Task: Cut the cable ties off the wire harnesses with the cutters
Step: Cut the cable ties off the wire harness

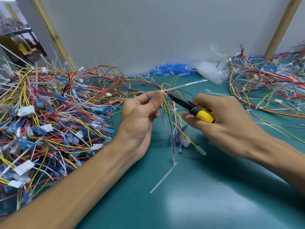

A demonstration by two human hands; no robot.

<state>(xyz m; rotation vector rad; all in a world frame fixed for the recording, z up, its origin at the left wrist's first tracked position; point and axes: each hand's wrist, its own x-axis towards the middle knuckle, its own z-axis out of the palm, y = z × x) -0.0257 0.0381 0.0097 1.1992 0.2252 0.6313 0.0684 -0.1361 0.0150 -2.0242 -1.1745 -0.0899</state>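
Yellow cutters point(200, 113), one held harness point(175, 124), one tie point(181, 86)

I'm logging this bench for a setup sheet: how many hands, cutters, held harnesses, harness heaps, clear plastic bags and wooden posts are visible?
Hands: 2, left hand, right hand
Cutters: 1
Held harness: 1
Harness heaps: 2, left heap, right heap
Clear plastic bag: 1
Wooden posts: 2, left post, right post
Total: 9

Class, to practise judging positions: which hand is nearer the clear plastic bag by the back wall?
Right. The right hand, gripping the cutters, is in front of the plastic bag; the left hand, pinching the harness, sits farther left.
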